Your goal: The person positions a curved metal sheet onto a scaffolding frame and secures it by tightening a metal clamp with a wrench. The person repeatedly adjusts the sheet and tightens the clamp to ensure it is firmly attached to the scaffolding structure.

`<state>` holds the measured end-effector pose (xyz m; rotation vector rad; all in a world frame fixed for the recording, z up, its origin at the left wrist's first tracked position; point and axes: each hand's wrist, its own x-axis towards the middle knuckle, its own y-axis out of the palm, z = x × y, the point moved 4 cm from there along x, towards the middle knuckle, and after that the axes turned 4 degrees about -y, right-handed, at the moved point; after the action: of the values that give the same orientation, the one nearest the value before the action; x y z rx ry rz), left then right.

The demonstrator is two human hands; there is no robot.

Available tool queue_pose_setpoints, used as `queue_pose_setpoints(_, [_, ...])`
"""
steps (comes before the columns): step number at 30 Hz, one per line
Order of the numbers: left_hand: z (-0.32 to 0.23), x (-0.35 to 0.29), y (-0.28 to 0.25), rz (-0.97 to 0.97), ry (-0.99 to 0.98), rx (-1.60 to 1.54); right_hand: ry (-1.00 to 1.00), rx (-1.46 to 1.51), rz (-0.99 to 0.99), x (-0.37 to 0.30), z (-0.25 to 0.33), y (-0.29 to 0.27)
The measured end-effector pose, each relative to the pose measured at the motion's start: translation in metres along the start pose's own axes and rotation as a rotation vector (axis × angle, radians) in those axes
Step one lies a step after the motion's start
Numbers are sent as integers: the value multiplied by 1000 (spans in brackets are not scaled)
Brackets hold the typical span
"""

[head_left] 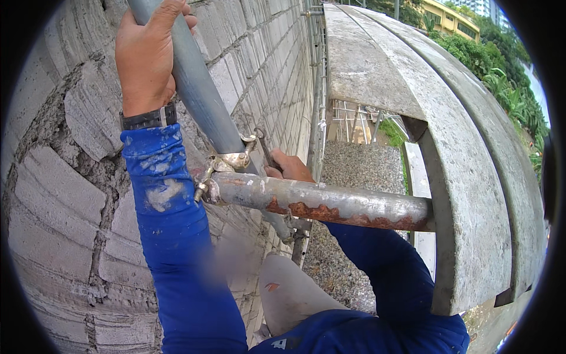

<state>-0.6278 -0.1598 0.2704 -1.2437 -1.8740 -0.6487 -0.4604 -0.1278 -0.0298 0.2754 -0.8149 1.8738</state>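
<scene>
My left hand [147, 56] is wrapped round a grey scaffold tube [203, 88] near the top of the view. The tube slants down to a metal scaffold coupler [233, 158], where a rusty horizontal tube [342, 203] meets it. My right hand [292, 167] is partly hidden behind that horizontal tube. Its fingers close on the handle of a dark metal wrench [267, 147], whose head is at the coupler's bolt. A second fastening [292, 227] shows lower down, behind the rusty tube.
A rough block wall [65, 224] rises close on my left. Worn scaffold planks [377, 76] run away on the right, beside the rusty tube's end. Gravel ground [359, 159] lies far below through the gap. Trees [471, 53] and a yellow building [451, 20] stand beyond.
</scene>
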Motion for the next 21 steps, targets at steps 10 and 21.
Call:
queue_pose_setpoints(10, [3, 2, 1, 13, 27, 17, -137, -1, -63, 18, -15, 16])
queue_pose_setpoints(21, [2, 0, 0, 16, 27, 5, -156, -65, 2, 14, -5, 9])
